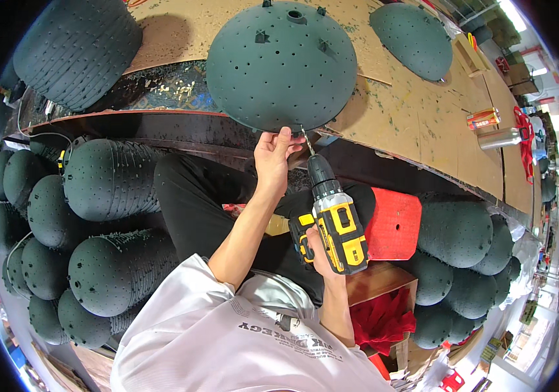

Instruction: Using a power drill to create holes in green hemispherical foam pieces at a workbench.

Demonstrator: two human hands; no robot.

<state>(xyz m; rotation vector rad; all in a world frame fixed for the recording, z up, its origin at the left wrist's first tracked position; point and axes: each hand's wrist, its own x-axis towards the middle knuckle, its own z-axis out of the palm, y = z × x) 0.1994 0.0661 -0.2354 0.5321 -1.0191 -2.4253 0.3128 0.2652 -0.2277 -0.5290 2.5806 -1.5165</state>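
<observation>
as seen in the head view, the dome (283, 72) sits bulging side up at the near edge of the worktop (417, 124), its rim (243, 123) jutting slightly past that edge. a second dome (413, 40) lies toward the far edge, to the right.

work in hand, as judged: drilling at the near rim. the bit (309, 144) has its tip at the rim, just beside the left thumb; whether it has bitten in cannot be told. good practice would be to line the bit up with the intended spot, start slowly, press lightly so the rim does not flex, and keep the fingertips out of the bit's path. their present closeness is the chief hazard.

left hand (271, 157): partly closed, thumb extended at the rim, fingers curled beneath; a firm pinch cannot be confirmed. its forearm slants up and rightward. right hand (321, 251): closed round the grip of the drill (339, 228), which points away from the body, battery to the left; trigger pressure not visible. its forearm runs roughly in line with the tool.
</observation>
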